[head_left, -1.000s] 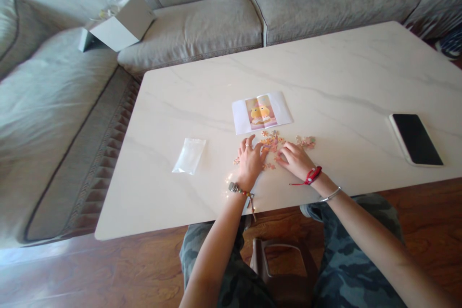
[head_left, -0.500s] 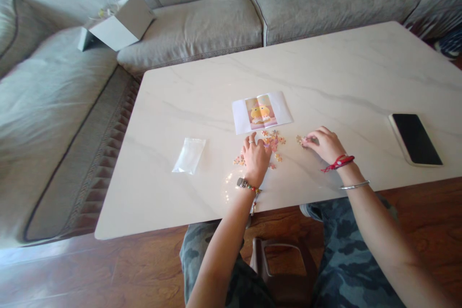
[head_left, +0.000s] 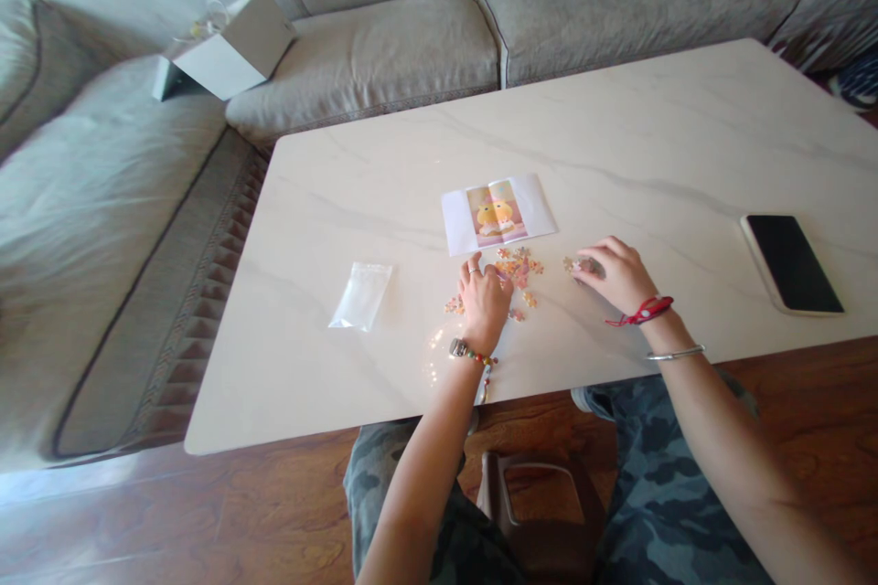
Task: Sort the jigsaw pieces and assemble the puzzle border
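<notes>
Pale marble bench (head_left: 384,192) in front of a grey sofa (head_left: 384,55). From my remote seat, the main change since a second ago is on the right. My right hand (head_left: 617,276) was then beside the left over the main heap. It has since gone out to the small cluster (head_left: 572,264) of pieces further right and has sat there for the last half second. Its grip curls down onto that cluster, but I cannot tell whether it pinches a piece.

My left hand (head_left: 485,302) has barely shifted. Its grip is loosely spread and laid flat at the left edge of the puzzle pieces (head_left: 519,270). These are tiny pink, orange and yellow shapes, scattered loose just below the picture sheet (head_left: 497,213).

A clear bag (head_left: 360,295) lies well to the left and a phone (head_left: 788,263) well to the right.
</notes>
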`<state>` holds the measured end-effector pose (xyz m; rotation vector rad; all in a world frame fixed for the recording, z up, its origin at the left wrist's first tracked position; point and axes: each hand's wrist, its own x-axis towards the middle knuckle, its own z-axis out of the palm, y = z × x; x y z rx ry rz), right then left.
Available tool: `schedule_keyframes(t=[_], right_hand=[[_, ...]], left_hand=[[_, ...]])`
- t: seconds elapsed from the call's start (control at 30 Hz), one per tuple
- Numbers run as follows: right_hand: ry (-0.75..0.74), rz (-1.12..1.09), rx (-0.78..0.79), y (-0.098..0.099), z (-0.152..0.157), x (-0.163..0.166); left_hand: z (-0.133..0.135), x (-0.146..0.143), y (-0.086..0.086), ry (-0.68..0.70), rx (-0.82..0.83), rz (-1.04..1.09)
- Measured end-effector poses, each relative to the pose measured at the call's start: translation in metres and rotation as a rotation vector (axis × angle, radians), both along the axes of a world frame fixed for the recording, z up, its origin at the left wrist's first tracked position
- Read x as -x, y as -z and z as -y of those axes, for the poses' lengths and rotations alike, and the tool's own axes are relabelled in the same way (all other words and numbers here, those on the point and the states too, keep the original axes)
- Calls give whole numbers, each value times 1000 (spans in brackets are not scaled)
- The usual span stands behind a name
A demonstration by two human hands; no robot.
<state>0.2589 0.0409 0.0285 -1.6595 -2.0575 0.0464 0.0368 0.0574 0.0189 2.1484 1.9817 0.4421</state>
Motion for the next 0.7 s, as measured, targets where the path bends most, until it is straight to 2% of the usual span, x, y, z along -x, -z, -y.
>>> schedule_keyframes(t=[0.17, 0.33, 0.43, 0.6, 0.7], right_hand=[[15, 120, 44, 8, 1, 2], [97, 90, 68, 11, 0, -18], [105, 48, 56, 8, -1, -18], [-29, -65, 35, 4, 0, 12], [-99, -44, 29, 9, 1, 29]], left_hand=[[-1, -2, -1, -1, 16, -13], [0, -3, -2, -12, 15, -9], [1, -3, -1, -11, 7, -12], [3, -6, -1, -26, 29, -33], [2, -8, -1, -36, 34, -39]])
